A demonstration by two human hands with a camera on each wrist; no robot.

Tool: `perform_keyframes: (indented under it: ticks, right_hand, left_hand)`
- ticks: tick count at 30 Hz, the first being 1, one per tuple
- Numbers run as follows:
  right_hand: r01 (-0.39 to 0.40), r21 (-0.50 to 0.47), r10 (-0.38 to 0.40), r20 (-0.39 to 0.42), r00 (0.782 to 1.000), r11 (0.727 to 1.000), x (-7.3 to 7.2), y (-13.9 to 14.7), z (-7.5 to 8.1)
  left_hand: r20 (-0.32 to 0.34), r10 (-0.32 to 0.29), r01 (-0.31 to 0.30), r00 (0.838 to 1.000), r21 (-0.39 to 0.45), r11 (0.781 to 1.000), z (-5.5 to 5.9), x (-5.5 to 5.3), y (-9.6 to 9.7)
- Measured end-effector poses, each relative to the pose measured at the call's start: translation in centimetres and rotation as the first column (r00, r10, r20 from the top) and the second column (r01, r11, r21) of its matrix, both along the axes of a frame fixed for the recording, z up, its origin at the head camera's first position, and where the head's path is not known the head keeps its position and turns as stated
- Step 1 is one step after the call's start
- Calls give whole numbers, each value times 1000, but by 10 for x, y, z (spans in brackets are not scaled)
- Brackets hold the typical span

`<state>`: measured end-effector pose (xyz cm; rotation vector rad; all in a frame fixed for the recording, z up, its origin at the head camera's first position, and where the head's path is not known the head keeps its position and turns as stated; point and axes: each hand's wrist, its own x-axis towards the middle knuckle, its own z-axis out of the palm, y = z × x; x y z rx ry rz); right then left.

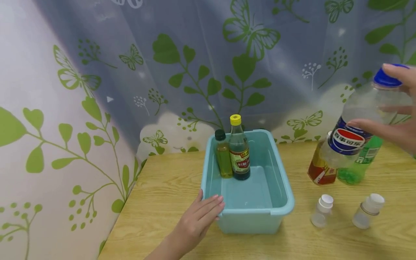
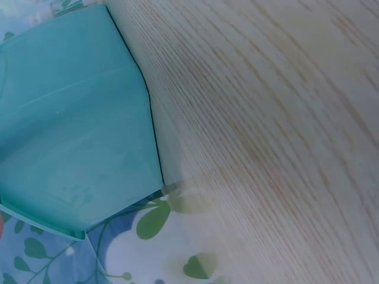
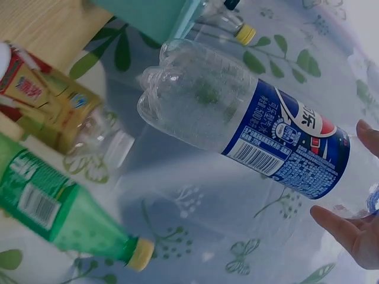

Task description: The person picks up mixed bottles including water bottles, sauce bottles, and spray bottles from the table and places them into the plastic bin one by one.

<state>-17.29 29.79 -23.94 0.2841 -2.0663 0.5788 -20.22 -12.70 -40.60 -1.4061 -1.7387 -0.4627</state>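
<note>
Raised at the right of the head view, my right hand [image 1: 398,119] grips a clear cola bottle [image 1: 360,119] with a blue cap and blue label, by its upper part. In the right wrist view the bottle [image 3: 243,118] is tilted, its base toward the basin. My left hand [image 1: 196,220] rests on the front left corner of a light blue basin [image 1: 282,173], fingers lying over the rim. Inside the basin, at its back left, stand a dark-capped bottle of yellowish liquid [image 1: 224,155] and a yellow-capped sauce bottle [image 1: 239,155].
Behind the held bottle stand a red-and-amber bottle [image 1: 320,171] and a green bottle [image 1: 360,169]. Two small white-capped bottles [image 1: 322,210] [image 1: 368,211] stand on the wooden table [image 1: 162,195] right of the basin. A leaf-patterned curtain [image 1: 195,54] hangs behind.
</note>
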Motion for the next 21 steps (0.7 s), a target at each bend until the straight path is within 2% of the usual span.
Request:
perform_keyframes:
  ticks: [2, 4, 9, 15, 21]
  right_hand:
    - [-34, 19, 33, 14, 999, 999, 0, -11, 7]
    - [-75, 86, 77, -22, 997, 993, -4, -19, 13]
    - [-198, 217, 226, -114, 967, 956, -17, -39, 25]
    - [-268, 216, 290, -78, 954, 939, -33, -62, 31]
    - [-393, 138, 400, -27, 916, 909, -56, -84, 24]
  left_hand:
    - [2, -4, 4, 1000, 3, 1000, 0, -1, 0]
    - [0, -7, 7, 1000, 6, 1000, 0, -1, 0]
    - [-7, -4, 4, 1000, 13, 1000, -1, -1, 0]
    - [3, -3, 3, 1000, 6, 1000, 0, -2, -1]
    - [-4, -4, 4, 1000, 3, 1000, 0, -1, -1]
